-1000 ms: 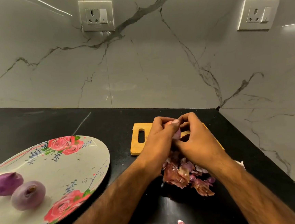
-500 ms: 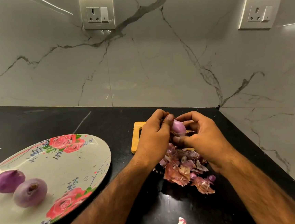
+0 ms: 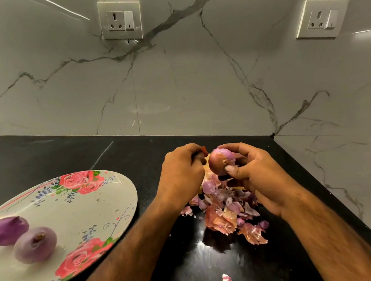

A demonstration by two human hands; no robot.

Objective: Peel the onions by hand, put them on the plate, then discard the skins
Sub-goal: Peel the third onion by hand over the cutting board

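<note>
Now right hand [image 3: 259,178] grips onion [image 3: 221,162].

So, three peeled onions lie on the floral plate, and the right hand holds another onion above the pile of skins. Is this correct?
Not quite. The head view shows two peeled onions on the floral plate, not three: a darker one and a paler one. The rest holds: the right hand holds another onion above the pile of skins.

Cream plate [image 3: 78,212] with pink-red roses, green leaves, blue sprigs. On the plate, 1 dark purple onion [image 3: 7,231] and 1 pale lilac onion [image 3: 34,244]. Right of the plate, pink-purple skins [image 3: 226,210] on a black counter [image 3: 47,157]. Behind the plate, a grey-veined white wall [image 3: 174,74].
</note>
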